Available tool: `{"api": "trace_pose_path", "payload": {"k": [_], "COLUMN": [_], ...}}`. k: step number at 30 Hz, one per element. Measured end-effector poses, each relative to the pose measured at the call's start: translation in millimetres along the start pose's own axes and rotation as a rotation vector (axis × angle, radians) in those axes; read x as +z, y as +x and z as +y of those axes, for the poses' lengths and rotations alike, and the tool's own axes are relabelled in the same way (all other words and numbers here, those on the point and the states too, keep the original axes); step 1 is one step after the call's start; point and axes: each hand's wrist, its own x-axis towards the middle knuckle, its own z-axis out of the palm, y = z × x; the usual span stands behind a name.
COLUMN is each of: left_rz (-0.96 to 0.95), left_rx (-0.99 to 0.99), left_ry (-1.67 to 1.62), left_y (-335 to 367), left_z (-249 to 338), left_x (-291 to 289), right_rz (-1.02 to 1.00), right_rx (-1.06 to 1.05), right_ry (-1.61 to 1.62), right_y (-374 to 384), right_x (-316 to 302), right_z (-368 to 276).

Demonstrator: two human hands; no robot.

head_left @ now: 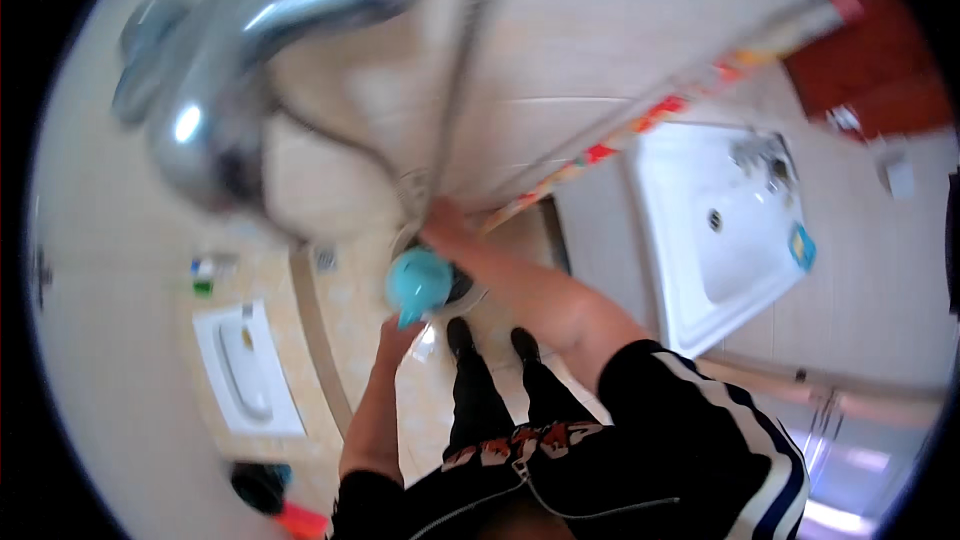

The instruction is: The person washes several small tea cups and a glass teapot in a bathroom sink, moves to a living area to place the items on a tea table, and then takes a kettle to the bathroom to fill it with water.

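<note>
My left hand [400, 333] is closed at the narrow end of a turquoise round-bodied plastic vessel [420, 282], which looks like a water dipper. Just beyond it, my right hand [446, 227] reaches in from the right, close to the lower end of a hanging grey shower hose [462, 80]. Blur hides the right fingers and whatever they may touch. Partly covered by the dipper is a dark round thing with a pale rim [476, 302], low near my feet.
A chrome shower fixture [215, 90] looms close at the upper left. On the right stands a white washbasin [680, 270] with a tap [765, 155]. A squat toilet [240, 370] is set in the tiled floor at left, beyond a raised edge [322, 345]. A floral strip [640, 125] runs diagonally.
</note>
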Motion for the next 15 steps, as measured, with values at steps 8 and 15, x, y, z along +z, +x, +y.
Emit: {"api": "trace_pose_path", "payload": {"k": [8,15], "left_rz": [-0.228,-0.706], "left_rx": [-0.326,0.048], "left_ry": [-0.058,0.382], "left_y": [-82.2,-112.3], "left_z": [58.1,107.6], "left_x": [17.1,86.1], "right_rz": [0.005,-0.123], "right_rx": [0.017,0.376], "right_ry": [0.497,0.200], "right_y": [-151.8,-422.4], "right_x": [-24.9,3.6], "right_z": [28.2,221.2]}}
